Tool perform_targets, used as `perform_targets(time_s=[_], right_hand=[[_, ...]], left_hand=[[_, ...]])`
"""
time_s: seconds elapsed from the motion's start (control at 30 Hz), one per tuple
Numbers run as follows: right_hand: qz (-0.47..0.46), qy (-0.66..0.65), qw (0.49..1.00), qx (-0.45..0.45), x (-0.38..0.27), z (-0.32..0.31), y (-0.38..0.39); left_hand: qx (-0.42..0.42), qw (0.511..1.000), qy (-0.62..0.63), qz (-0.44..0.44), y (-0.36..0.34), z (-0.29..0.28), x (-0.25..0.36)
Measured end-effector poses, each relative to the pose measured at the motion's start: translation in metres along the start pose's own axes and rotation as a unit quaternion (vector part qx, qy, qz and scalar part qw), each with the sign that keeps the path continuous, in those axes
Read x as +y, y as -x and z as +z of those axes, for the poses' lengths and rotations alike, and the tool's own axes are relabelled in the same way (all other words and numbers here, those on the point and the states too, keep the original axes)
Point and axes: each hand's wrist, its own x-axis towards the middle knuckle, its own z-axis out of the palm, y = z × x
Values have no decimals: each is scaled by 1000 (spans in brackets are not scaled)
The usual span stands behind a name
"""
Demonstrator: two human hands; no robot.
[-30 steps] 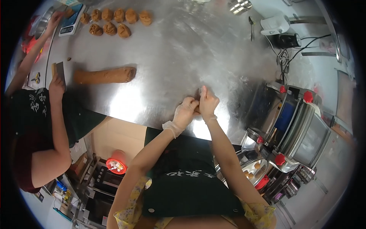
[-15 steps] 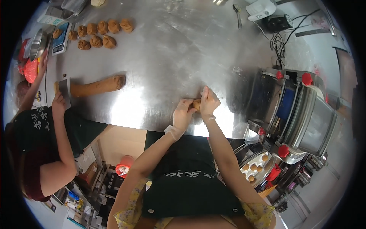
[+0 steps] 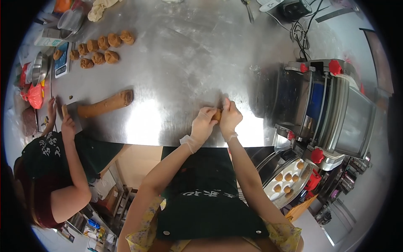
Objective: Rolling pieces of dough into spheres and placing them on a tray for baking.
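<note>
My left hand [image 3: 202, 125] and my right hand [image 3: 230, 119], both in thin clear gloves, meet over the near edge of the steel table. Between them sits a small brown dough ball [image 3: 217, 115], partly hidden by my fingers. The left fingers and thumb curl round its left side. My right hand presses on its other side with bent fingers. At the left lies a thick brown dough log [image 3: 105, 105]. Farther back, several brown dough lumps [image 3: 103, 43] stand in two rows, and another lump [image 3: 58, 54] rests on a digital scale [image 3: 63, 62].
A co-worker's hand [image 3: 68, 125] at left holds a scraper [image 3: 64, 110] by the dough log. Right of me stands a metal roller machine [image 3: 323, 113] with red knobs. Below it is a tray [image 3: 273, 196] of small dough balls. Cables [image 3: 299, 35] lie at the back right.
My hands stay together around the dough ball, with small finger shifts. The co-worker's other hand has come down from beside the metal bowl toward the scraper. The whole view has shifted slightly.
</note>
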Motion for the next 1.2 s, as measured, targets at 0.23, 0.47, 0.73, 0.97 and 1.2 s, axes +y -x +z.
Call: perform_targets(time_s=[0.23,0.47,0.73,0.97,1.2], right_hand=[[25,-23,996,82,14,5,15],[75,-23,997,25,8,-10,36],[144,-31,989,26,8,-13,30],[115,-122,985,48,-3,-1,-21],[19,2,998,57,5,9,-22]], left_hand=[[-58,992,-30,112,11,-4,4],[-110,988,-54,98,15,-2,-3],[-111,994,-2,22,12,0,2],[-65,993,-9,99,-29,-4,8],[-105,993,7,48,-40,-8,-5]])
